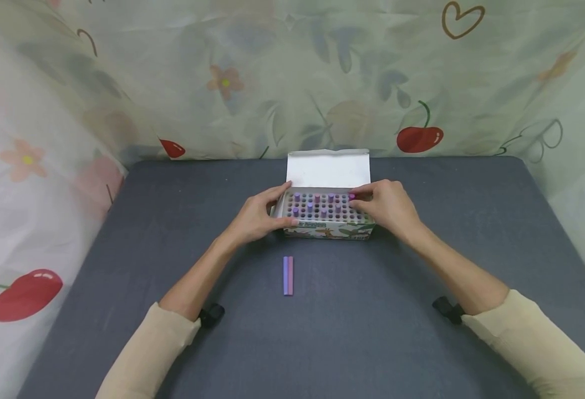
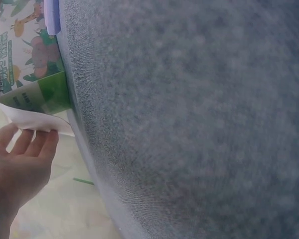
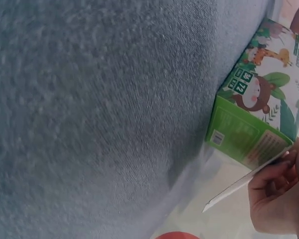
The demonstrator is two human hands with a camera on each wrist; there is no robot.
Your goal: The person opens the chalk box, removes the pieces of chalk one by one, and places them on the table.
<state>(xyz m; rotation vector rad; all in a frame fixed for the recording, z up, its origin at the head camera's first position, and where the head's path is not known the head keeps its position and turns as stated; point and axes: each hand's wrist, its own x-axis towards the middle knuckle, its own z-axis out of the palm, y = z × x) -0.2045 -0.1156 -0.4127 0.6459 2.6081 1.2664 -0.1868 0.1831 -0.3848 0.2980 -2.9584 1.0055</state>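
Note:
A printed cardboard chalk box (image 1: 329, 231) stands lid up on the table, with a tray of round holes in its top. Several purple and pink chalk sticks (image 1: 324, 213) poke up from the holes. My left hand (image 1: 258, 219) grips the box's left end, thumb at the front edge, fingers behind; in the left wrist view, the fingers lie by a white side flap (image 2: 35, 119). At the tray's back right, my right hand (image 1: 391, 207) pinches a purple chalk stick (image 1: 351, 197) between thumb and index finger. Its lower part is hidden.
Two chalk sticks (image 1: 288, 276), one purple and one pink, lie side by side in front of the box. The raised white lid (image 1: 329, 168) stands near the table's back edge. A patterned curtain (image 1: 282, 83) hangs behind the dark table (image 1: 372, 343).

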